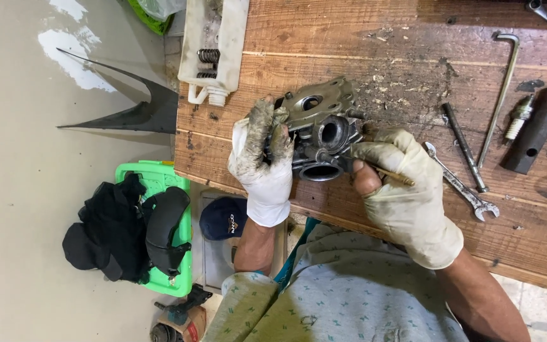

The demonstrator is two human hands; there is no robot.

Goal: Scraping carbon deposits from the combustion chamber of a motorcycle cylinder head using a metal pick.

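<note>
A grey metal engine part [321, 130] with round ports rests on the wooden workbench [375, 38] near its front edge. My left hand [264, 164], in a dirty white glove, grips the part's left side. My right hand [400, 190], in a stained glove with a torn thumb, pinches a thin stick-like tool [390, 174] whose tip points into the part's right side.
A spanner [460, 183], a metal rod [465, 147], a long bent bar [500, 95], a spark plug [519, 117] and a black bracket [537, 126] lie to the right. A cut white jug [213, 44] with springs sits at the back left. A green crate [172, 234] with dark cloth stands on the floor.
</note>
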